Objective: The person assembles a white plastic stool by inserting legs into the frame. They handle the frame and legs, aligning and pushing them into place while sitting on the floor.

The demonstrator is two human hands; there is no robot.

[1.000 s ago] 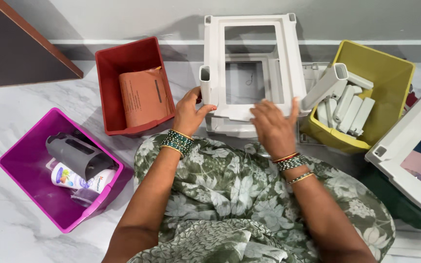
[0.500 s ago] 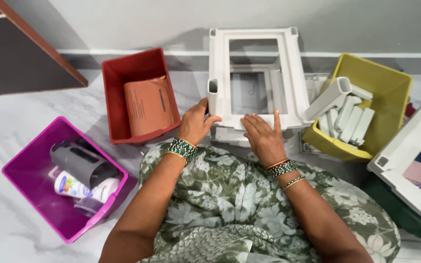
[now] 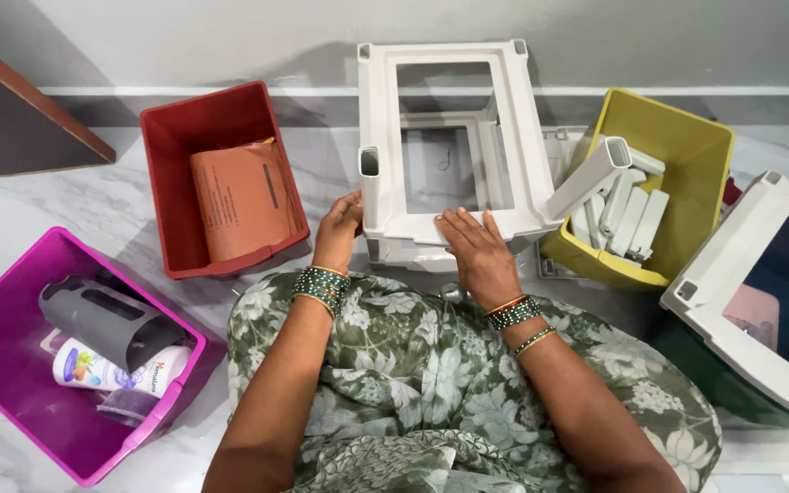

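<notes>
A magenta plastic bin [image 3: 11,365] and a red plastic bin [image 3: 175,137] sit on the marble floor at left. The left hand [image 3: 338,233] closes its grip on the white plastic frame's [image 3: 376,110] upright corner post. The right hand [image 3: 472,251] presses flat, fingers spread, on the frame's near rail. A yellow plastic bin [image 3: 700,146] of white posts stands right.

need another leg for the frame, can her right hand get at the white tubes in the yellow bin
Probably yes. The right hand rests flat on the white frame, holding nothing, and the yellow bin sits open just to its right with the white tubes uncovered.
</notes>
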